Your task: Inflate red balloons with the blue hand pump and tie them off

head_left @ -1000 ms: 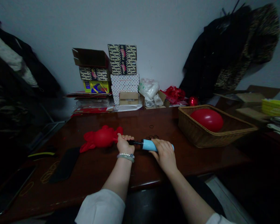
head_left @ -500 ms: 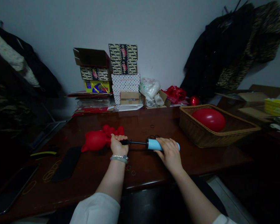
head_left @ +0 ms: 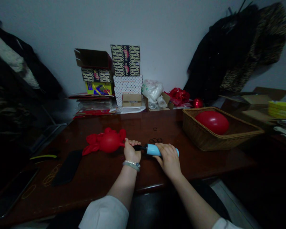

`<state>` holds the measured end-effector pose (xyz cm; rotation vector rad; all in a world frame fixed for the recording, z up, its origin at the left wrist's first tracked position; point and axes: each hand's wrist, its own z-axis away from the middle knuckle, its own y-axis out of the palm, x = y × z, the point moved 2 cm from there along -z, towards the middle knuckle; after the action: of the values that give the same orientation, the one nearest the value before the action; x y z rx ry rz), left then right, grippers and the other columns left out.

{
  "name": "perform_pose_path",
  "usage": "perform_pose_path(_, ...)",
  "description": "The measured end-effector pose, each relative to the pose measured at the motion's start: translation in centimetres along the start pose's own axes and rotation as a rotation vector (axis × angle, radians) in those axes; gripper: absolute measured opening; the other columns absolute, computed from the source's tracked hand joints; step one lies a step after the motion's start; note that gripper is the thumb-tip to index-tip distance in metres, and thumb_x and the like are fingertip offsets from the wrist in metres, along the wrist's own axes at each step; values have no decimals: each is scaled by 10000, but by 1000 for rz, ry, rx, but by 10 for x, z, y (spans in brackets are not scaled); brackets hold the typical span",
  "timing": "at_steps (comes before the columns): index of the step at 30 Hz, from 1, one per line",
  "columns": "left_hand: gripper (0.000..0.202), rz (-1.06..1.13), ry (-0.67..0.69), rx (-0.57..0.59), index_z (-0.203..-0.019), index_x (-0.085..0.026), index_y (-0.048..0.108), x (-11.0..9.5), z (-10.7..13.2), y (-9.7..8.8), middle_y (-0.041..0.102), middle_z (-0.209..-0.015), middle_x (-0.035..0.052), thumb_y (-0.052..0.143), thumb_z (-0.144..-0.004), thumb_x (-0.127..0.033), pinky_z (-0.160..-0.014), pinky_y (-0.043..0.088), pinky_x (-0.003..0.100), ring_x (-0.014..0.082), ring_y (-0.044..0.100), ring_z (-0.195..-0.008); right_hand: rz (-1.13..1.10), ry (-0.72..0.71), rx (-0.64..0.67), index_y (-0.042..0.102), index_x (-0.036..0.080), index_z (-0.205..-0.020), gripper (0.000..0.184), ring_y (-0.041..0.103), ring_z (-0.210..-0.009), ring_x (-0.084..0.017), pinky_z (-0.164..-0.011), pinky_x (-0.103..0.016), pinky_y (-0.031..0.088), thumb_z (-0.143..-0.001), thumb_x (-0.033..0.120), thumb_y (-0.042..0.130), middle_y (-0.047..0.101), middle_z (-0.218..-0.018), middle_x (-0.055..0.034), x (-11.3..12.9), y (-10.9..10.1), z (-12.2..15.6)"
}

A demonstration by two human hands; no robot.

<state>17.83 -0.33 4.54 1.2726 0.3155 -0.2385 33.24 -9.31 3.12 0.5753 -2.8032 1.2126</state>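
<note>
L hand (head_left: 132, 152) was closed at the nozzle tip of the blue hand pump (head_left: 153, 149); R hand (head_left: 169, 160) was wrapped round its barrel. Pump's long axis ran L-R across the wood table (head_left: 152, 171), nozzle toward the red crab-shaped balloon (head_left: 108, 142), just beside L hand, so L nearer. Wicker basket (head_left: 205, 143) w/ 1 red balloon (head_left: 212, 122) sat further R.

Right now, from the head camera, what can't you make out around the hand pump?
Head view only:
- Where the black nozzle meets the red balloon: hidden by the left hand.
- Most of the blue hand pump: covered by the right hand.
- Printing on the stacked boxes: too small.
</note>
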Motion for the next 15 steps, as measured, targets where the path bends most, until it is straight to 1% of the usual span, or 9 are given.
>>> perform_pose_path(4,398,14,7,-46,-601,-201,296,-8,-8,6,278,-457,-81,404,-960,-333,-435,326,221,68,322,-362,8,-5,12,520,209,-1289,446,552,-1121,-227,-1058,-449,320,-879,370,586,630,-1207,-80,-3,-2,-4)
perform_pose_path(8,390,6,26,-68,-610,-203,290,-24,-16,11,276,-445,-88,384,-965,-334,-420,311,214,63,314,-341,22,-2,-9,527,217,-1284,441,556,-1119,-226,-1062,-453,310,-876,372,591,634,-1205,-78,-10,-8,-6)
perform_pose_path(12,388,3,46,-74,-615,-205,272,-42,-21,10,273,-434,-93,346,-976,-328,-418,309,207,58,314,-327,29,2,-8,531,225,-1279,429,562,-1118,-224,-1066,-462,306,-877,363,589,637,-1201,-78,-15,-13,-6)
perform_pose_path(15,381,-1,66,-71,-617,-206,274,-48,-23,7,276,-433,-94,340,-976,-312,-417,310,202,57,318,-325,16,3,-9,531,223,-1276,427,562,-1121,-224,-1075,-469,298,-874,351,592,636,-1203,-76,-15,-12,-6)
